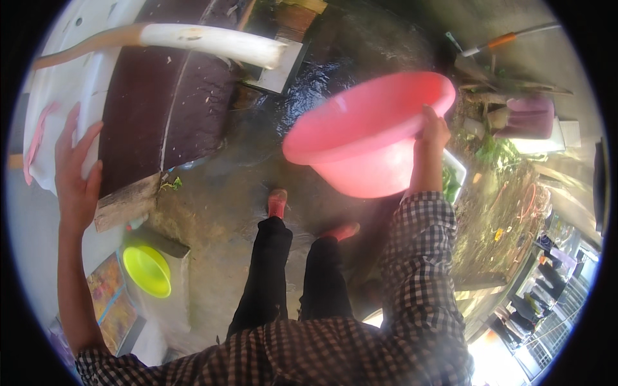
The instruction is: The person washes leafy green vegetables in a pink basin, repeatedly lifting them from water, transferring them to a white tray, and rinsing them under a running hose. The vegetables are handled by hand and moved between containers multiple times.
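My right hand (433, 130) grips the rim of a large pink plastic basin (362, 125), which hangs tilted in front of me over the wet floor. I see no contents in the part of its inside that shows. Out to the left, my left hand (79, 169) has its fingers spread and holds nothing. It is near a white surface (89, 96) with a pink cloth (38, 144) on it; whether it touches that surface I cannot tell. Behind my right wrist, a white container (461, 169) with green leaves (450, 181) is partly hidden.
A pale wooden pole (212, 43) juts in from the upper left over a dark brown panel (193, 111). Lower left, a yellow-green bowl (147, 271) rests on a ledge. Wet concrete (217, 193) lies around my red boots (277, 202). Right, a purple item (530, 117) stands near plants.
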`<state>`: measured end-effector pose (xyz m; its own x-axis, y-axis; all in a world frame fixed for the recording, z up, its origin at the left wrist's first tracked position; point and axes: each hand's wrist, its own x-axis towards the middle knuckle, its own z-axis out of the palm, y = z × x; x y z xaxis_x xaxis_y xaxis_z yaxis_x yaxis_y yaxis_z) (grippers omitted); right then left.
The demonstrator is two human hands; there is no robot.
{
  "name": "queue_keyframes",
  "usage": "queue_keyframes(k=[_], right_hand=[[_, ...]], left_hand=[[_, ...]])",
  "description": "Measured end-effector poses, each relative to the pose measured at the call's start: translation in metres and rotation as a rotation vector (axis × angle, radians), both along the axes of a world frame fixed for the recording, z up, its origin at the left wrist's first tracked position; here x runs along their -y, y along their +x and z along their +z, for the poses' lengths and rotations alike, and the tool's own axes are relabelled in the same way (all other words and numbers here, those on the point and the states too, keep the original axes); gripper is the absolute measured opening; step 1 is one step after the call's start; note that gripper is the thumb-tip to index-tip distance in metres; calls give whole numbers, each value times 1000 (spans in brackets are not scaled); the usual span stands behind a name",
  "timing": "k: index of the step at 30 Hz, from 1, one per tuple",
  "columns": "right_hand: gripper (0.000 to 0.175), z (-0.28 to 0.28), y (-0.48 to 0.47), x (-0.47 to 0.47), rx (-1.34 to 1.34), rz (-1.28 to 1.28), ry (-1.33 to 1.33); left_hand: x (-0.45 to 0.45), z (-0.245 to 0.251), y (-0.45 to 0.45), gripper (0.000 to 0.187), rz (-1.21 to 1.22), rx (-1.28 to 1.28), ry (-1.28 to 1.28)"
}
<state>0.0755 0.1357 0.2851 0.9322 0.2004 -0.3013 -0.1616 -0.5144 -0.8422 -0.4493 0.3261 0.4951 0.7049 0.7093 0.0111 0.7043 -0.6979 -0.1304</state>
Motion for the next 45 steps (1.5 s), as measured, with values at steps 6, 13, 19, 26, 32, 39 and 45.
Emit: queue_keyframes(k=[6, 13, 19, 26, 32, 39, 45], right_hand=[[15, -128, 1, 119, -65, 45, 305], [23, -267, -8, 272, -286, -108, -74], [29, -267, -43, 275, -485, -260, 169], [6, -259, -60, 277, -350, -686, 401], [6, -211, -117, 298, -21, 240, -184], [27, -98, -174, 255, -515, 10, 212], [26, -34, -214, 239, -557, 14, 194]], left_hand=[[-3, 3, -16, 55, 16, -173, 129], [-11, -25, -10, 51, 6, -39, 22], [-18, -11, 3, 43, -290, -151, 131], [-15, -15, -4, 45, -164, -91, 68], [-6, -11, -4, 48, -12, -53, 19], [-1, 10, 13, 68, -69, 247, 26], [-62, 31, -17, 44, 2, 487, -76]])
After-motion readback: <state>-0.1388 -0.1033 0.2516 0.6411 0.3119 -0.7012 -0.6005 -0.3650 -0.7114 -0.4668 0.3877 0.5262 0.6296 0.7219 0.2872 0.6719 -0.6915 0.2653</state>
